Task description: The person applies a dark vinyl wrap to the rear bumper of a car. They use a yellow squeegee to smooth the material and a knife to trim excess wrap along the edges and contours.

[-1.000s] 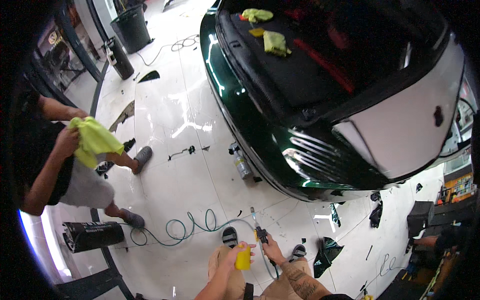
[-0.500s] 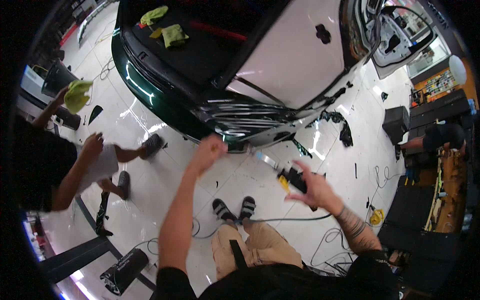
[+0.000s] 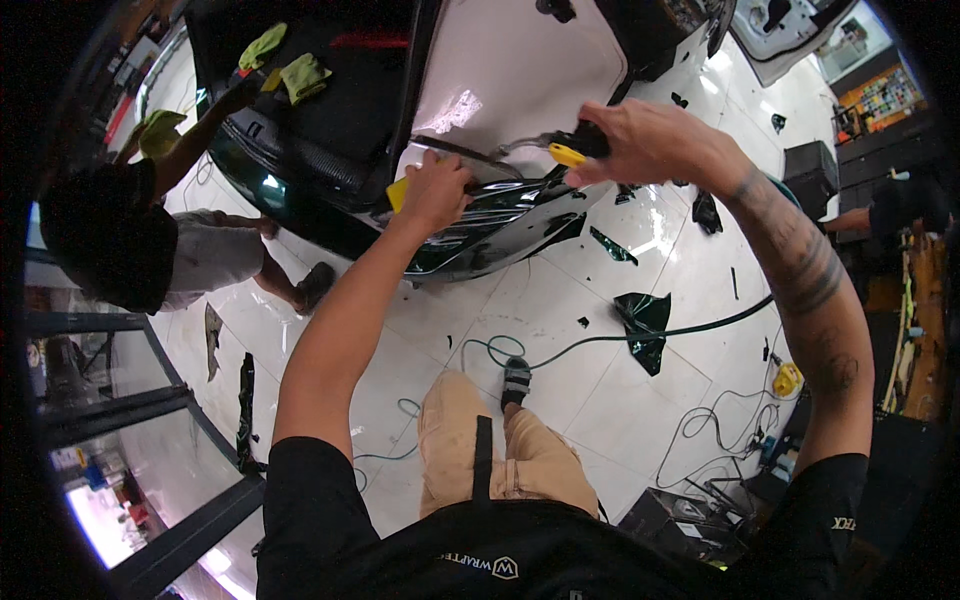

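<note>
My left hand (image 3: 436,190) grips a yellow squeegee pad (image 3: 398,195) against the wrinkled dark green film (image 3: 500,205) at the car's rear corner. Beside it, my right hand (image 3: 645,145) is closed around a black and yellow torch-like tool (image 3: 568,153), whose metal nozzle points left over the edge of the pale panel (image 3: 505,65). A green hose (image 3: 660,332) runs from the right side down across the floor. Two yellow-green cloths (image 3: 302,78) lie on the car's dark upper surface; whether anything touches the nozzle's tip, I cannot tell.
A co-worker (image 3: 110,235) at left leans toward the car with a cloth. Another person's arm (image 3: 848,218) shows at right near black cases (image 3: 808,170). Film scraps (image 3: 645,325), coiled cables (image 3: 700,430) and dark frames (image 3: 140,400) lie around the tiled floor (image 3: 420,330).
Both my hands have risen to the car's rear corner, the tool swinging up with the right. I stand closer to the car. The co-worker has bent toward it.
</note>
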Demonstrator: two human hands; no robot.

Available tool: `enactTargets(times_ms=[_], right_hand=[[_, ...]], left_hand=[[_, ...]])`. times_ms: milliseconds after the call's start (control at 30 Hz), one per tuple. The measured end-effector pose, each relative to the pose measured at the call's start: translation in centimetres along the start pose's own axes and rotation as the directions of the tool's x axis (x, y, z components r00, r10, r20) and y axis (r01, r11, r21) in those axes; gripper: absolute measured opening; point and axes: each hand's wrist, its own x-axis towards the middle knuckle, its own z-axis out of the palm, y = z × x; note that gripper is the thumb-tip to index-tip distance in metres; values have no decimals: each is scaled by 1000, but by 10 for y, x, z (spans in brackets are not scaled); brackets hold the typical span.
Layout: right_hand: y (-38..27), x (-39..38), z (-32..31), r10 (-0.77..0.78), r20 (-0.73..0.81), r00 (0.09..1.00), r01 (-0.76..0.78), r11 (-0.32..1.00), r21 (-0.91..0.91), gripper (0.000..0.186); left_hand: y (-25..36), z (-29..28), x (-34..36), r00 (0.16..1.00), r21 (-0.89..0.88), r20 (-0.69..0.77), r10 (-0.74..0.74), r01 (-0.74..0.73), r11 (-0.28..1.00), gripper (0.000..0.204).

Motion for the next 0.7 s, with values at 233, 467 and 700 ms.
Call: enactTargets(times_ms=[233, 467, 700], right_hand=[[-33, 49, -39, 147, 298, 943, -134, 989, -63, 50], [-72, 94, -47, 335, 430, 838, -266, 940, -213, 40], [-105, 100, -50, 503, 466, 728, -426, 864, -267, 35]], left_hand=[[-19, 17, -16, 939, 80, -264, 219, -205, 975, 18], [-46, 26, 2, 872, -17, -338, 355, -382, 924, 21], [-47, 16, 10, 895, -86, -221, 388, -414, 906, 22]])
